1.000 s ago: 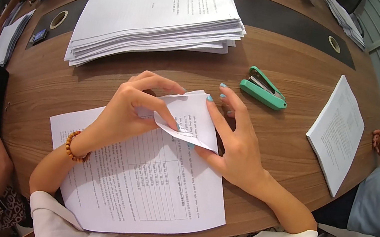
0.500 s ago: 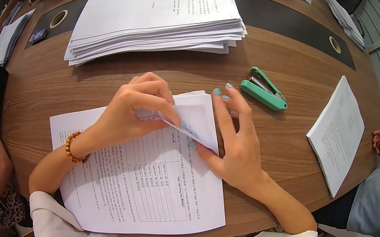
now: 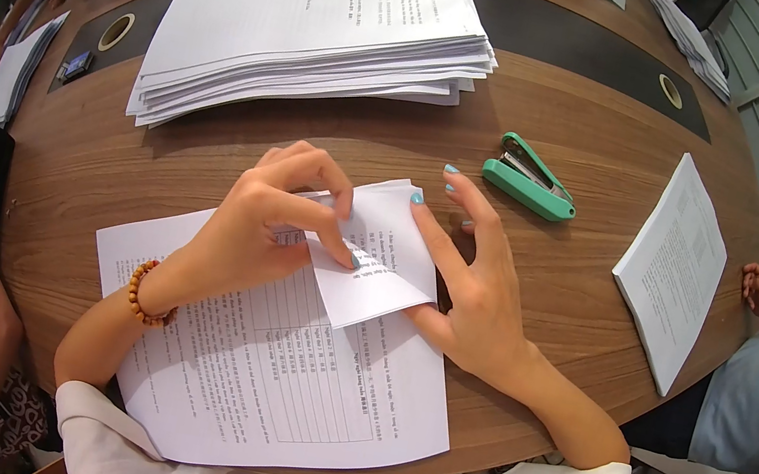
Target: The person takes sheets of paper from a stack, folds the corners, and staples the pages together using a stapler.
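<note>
LEFT HAND (image 3: 267, 212): fingertip on folded corner (image 3: 365, 290), grip unclear | RIGHT HAND (image 3: 484, 306): spread, index at edge | PRINTED SHEETS (image 3: 218, 402): on table (image 3: 551, 298), under hands | STEP: apparently corner-turning | NEXT MOVE: likely needs steady edge | STAPLER (image 3: 530, 189): beyond right hand

One thick stack (image 3: 288, 8) is left of one stapler (image 3: 529, 192), one thin stack (image 3: 673, 279) right of it. Of two rings (image 3: 106, 35), one is on each side.

Printed sheets (image 3: 210, 390), corner apparently folded over.
</note>
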### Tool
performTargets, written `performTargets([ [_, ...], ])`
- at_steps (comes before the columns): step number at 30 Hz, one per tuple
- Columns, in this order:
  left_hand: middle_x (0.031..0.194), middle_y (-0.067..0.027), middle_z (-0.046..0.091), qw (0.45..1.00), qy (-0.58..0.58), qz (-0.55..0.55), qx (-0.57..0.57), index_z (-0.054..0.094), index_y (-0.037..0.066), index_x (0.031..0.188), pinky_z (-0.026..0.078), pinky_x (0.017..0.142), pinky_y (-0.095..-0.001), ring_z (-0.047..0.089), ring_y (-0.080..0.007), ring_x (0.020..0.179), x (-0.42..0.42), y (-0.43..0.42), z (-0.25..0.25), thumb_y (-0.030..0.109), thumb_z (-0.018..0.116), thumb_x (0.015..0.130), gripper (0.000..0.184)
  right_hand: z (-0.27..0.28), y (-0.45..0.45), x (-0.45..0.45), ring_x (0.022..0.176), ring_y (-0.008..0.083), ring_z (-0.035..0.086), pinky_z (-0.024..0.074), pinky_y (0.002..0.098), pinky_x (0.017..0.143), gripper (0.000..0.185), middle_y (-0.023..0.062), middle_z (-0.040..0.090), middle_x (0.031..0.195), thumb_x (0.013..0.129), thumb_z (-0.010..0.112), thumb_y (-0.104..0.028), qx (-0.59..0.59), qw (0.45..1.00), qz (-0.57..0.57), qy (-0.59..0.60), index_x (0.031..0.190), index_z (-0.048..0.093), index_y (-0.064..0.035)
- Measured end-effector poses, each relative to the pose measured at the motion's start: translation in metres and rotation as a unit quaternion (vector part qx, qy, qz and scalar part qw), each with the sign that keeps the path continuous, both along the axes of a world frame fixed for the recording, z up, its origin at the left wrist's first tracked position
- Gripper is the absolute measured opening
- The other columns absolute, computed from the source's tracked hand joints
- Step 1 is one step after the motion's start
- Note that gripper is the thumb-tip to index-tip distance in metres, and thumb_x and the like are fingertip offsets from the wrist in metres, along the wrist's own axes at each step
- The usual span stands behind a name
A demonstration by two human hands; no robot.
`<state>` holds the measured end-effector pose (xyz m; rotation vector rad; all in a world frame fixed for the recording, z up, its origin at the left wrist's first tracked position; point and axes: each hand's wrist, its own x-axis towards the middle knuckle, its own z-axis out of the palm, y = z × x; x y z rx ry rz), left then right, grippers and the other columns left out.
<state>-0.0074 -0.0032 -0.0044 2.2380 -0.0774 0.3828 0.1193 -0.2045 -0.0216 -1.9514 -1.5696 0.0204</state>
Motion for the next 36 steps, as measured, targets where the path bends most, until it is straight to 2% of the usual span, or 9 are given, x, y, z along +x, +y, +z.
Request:
performTargets([
  [5, 0.098, -0.0003, 0.058, 0.998, -0.036, 0.024, -0.035, 0.075, 0.020, 0.071, 0.049, 0.075, -0.0305, 0.052, -0.0189, 0.094, 0.0020, -0.0021, 0.0013, -0.009, 0.075, 0.057, 0.032, -0.0017, -0.0002, -0.0011, 0.121, 0.0364, 0.042, 0.0406, 0.0425, 0.094, 0.069, 0.0221, 0.031, 0.141, 0.064, 0.078, -0.019, 0.015, 1.000, -0.001, -0.001, 0.126, 0.053, -0.0035],
  [8, 0.094, 0.0009, 0.061, 0.999, 0.013, 0.018, -0.041, 0.075, 0.019, 0.072, 0.046, 0.080, -0.0311, 0.053, -0.0174, 0.094, -0.0006, 0.0012, -0.0008, -0.007, 0.076, 0.057, 0.030, 0.0013, 0.0003, -0.0024, 0.121, 0.0364, 0.043, 0.0409, 0.0422, 0.094, 0.071, 0.0217, 0.031, 0.141, 0.065, 0.078, -0.019, 0.018, 1.000, -0.008, 0.013, 0.129, 0.051, -0.0041],
  [14, 0.078, 0.0044, 0.061, 0.999, -0.039, 0.011, 0.037, 0.072, 0.017, 0.074, 0.036, 0.085, -0.0302, 0.053, -0.0136, 0.088, 0.0015, -0.0017, 0.0026, -0.007, 0.075, 0.058, 0.029, -0.0009, 0.0021, -0.0026, 0.119, 0.0363, 0.043, 0.0407, 0.0417, 0.094, 0.071, 0.0210, 0.031, 0.140, 0.069, 0.076, -0.018, 0.028, 0.998, -0.034, 0.055, 0.131, 0.046, -0.0004],
  [17, 0.080, 0.0045, 0.061, 0.999, -0.039, 0.004, 0.006, 0.072, 0.017, 0.073, 0.036, 0.083, -0.0302, 0.052, -0.0130, 0.087, 0.0008, -0.0007, 0.0039, -0.007, 0.075, 0.059, 0.027, -0.0013, 0.0001, -0.0009, 0.118, 0.0361, 0.043, 0.0395, 0.0417, 0.095, 0.070, 0.0209, 0.031, 0.140, 0.069, 0.076, -0.019, 0.004, 0.999, -0.023, 0.032, 0.130, 0.047, 0.0006],
  [23, 0.093, 0.0027, 0.063, 0.998, -0.006, -0.020, 0.060, 0.073, 0.017, 0.071, 0.039, 0.086, -0.0318, 0.054, -0.0146, 0.095, -0.0014, 0.0042, -0.0015, -0.007, 0.075, 0.056, 0.028, -0.0010, 0.0003, 0.0000, 0.121, 0.0360, 0.041, 0.0377, 0.0421, 0.096, 0.069, 0.0199, 0.031, 0.141, 0.066, 0.077, -0.018, -0.004, 1.000, -0.010, 0.018, 0.127, 0.050, 0.0005],
  [25, 0.100, 0.0008, 0.062, 0.999, -0.042, -0.002, -0.021, 0.074, 0.018, 0.071, 0.041, 0.088, -0.0332, 0.055, -0.0175, 0.099, 0.0024, 0.0008, -0.0045, -0.008, 0.074, 0.055, 0.031, -0.0008, -0.0002, 0.0003, 0.121, 0.0360, 0.041, 0.0377, 0.0420, 0.096, 0.068, 0.0197, 0.031, 0.141, 0.065, 0.077, -0.018, -0.005, 1.000, -0.008, 0.015, 0.126, 0.051, -0.0002],
  [31, 0.100, -0.0001, 0.062, 0.999, -0.006, 0.006, -0.054, 0.073, 0.018, 0.071, 0.041, 0.086, -0.0332, 0.056, -0.0188, 0.096, 0.0024, -0.0003, -0.0002, -0.008, 0.073, 0.056, 0.030, -0.0010, 0.0004, -0.0009, 0.120, 0.0351, 0.042, 0.0393, 0.0406, 0.095, 0.067, 0.0196, 0.034, 0.139, 0.063, 0.078, -0.013, 0.033, 0.999, 0.009, -0.001, 0.125, 0.054, -0.0032],
  [34, 0.091, 0.0011, 0.063, 0.999, 0.002, -0.011, 0.031, 0.070, 0.014, 0.073, 0.039, 0.083, -0.0323, 0.056, -0.0164, 0.088, 0.0002, 0.0023, 0.0035, -0.009, 0.072, 0.057, 0.028, 0.0026, 0.0015, -0.0025, 0.113, 0.0316, 0.048, 0.0418, 0.0392, 0.089, 0.065, 0.0173, 0.045, 0.128, 0.063, 0.076, -0.009, 0.062, 0.998, 0.019, -0.009, 0.124, 0.055, -0.0044],
  [36, 0.087, 0.0021, 0.063, 0.999, -0.025, -0.019, 0.034, 0.066, 0.012, 0.074, 0.037, 0.082, -0.0317, 0.055, -0.0156, 0.083, 0.0016, 0.0019, -0.0006, -0.010, 0.071, 0.057, 0.028, 0.0032, 0.0032, -0.0039, 0.098, 0.0259, 0.056, 0.0429, 0.0361, 0.082, 0.059, 0.0110, 0.059, 0.107, 0.063, 0.075, -0.006, 0.122, 0.991, 0.020, 0.043, 0.119, 0.057, -0.0065],
])
